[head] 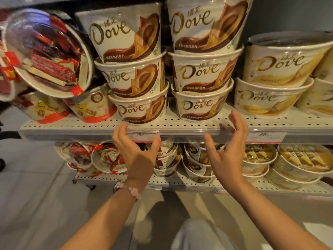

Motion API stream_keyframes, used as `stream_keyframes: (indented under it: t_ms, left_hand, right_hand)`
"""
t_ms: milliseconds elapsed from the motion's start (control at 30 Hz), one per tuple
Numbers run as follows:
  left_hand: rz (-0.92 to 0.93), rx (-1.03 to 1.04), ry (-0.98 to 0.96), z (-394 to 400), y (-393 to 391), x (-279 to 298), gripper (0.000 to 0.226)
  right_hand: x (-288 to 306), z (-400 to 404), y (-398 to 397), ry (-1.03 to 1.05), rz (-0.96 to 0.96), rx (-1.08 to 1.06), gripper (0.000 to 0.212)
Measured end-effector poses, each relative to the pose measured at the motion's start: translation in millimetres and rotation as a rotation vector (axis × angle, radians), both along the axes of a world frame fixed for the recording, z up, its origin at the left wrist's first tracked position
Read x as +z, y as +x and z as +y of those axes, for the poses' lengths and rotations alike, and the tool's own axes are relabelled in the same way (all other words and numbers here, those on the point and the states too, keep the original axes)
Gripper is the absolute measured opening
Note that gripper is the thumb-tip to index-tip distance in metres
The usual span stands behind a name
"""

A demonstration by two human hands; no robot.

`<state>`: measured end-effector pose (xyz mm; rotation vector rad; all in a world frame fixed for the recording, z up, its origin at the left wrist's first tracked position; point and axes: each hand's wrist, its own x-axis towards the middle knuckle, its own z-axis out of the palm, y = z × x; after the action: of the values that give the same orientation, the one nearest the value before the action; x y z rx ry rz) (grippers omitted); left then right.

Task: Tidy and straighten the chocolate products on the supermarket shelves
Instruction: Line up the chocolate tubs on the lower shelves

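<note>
Two stacks of brown Dove chocolate tubs stand on the upper shelf (180,126): a left stack (137,78) that leans slightly and a right stack (201,73). Yellow Dove tubs (275,76) stand to the right. At the far left a red tub (48,53) lies tipped forward, its clear lid facing me, over other red tubs (90,107). My left hand (137,152) and my right hand (227,150) hover open in front of the shelf edge, just below the brown stacks, holding nothing.
The lower shelf (180,184) carries more tubs seen from above: red ones (108,157) at left, brown ones (196,163) in the middle, yellow ones (302,159) at right. Price labels (264,136) run along the upper shelf edge. Grey floor lies below.
</note>
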<state>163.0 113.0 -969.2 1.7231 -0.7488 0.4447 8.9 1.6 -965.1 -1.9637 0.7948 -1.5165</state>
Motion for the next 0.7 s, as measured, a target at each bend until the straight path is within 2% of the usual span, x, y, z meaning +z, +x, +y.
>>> stream_keyframes:
  t_ms: [67,200,367,533,633,700]
  left_hand:
    - [-0.01,0.032,0.13,4.2,2.1,-29.7,0.077]
    - [0.223,-0.014,0.254,-2.1,4.3,-67.6,0.092]
    - [0.356,-0.111,0.315,-21.6,5.2,-101.0,0.114]
    - [0.379,-0.091,0.356,-26.4,12.1,-116.1,0.124]
    - [0.285,-0.039,0.392,-33.1,18.0,-110.9,0.114]
    - [0.227,0.058,0.453,-38.7,20.5,-104.6,0.112]
  right_hand:
    - [-23.7,7.0,-10.1,-0.003,0.027,-0.03,0.061]
    - [-65.2,13.6,-22.5,0.095,0.119,-0.057,0.055]
    - [-99.0,5.5,-18.4,0.313,0.284,-0.137,0.092]
    - [-115.0,-5.3,0.8,0.435,0.287,-0.126,0.123]
    - [-115.2,-15.6,11.5,0.459,0.281,-0.122,0.129]
    - [-113.9,-22.2,15.5,0.439,0.272,-0.11,0.126]
